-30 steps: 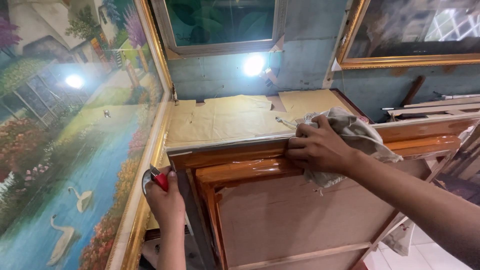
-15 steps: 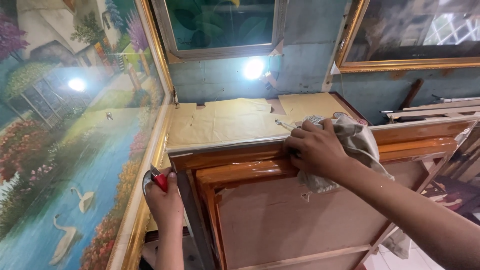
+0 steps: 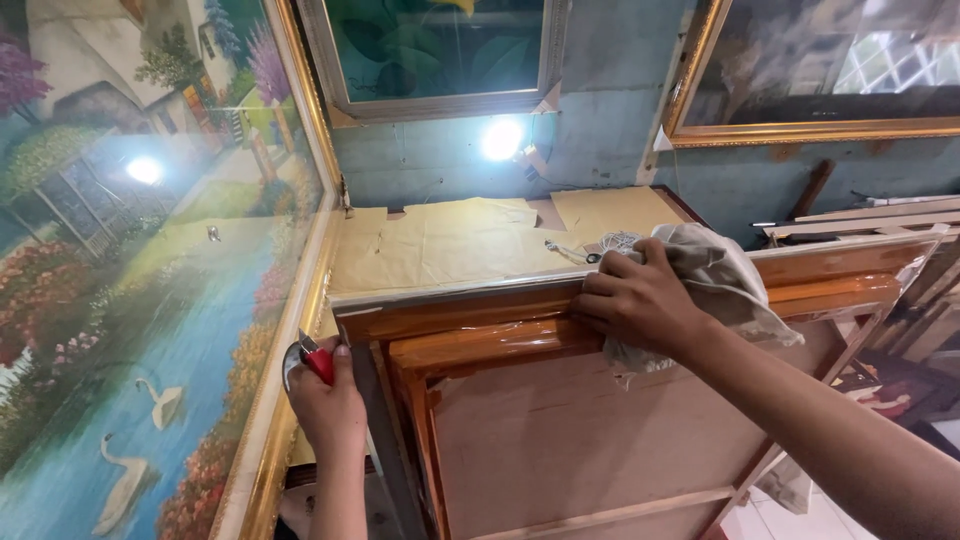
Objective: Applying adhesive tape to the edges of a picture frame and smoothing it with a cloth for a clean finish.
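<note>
My right hand (image 3: 640, 300) grips a crumpled grey-white cloth (image 3: 715, 280) and presses it on the top edge of a glossy brown wooden picture frame (image 3: 480, 340), seen from its back. My left hand (image 3: 325, 400) holds a small red-handled tool (image 3: 312, 358) at the frame's left corner. Brown backing board (image 3: 580, 440) fills the inside of the frame.
A large landscape painting with swans (image 3: 130, 300) in a gold frame leans at the left. A table covered in tan paper (image 3: 450, 240) lies behind the frame. Two framed pictures (image 3: 440, 50) hang on the blue wall. Wooden mouldings (image 3: 860, 215) are stacked at the right.
My right hand has slid the cloth slightly left along the frame's top edge. The left hand with the red tool has stayed at the corner.
</note>
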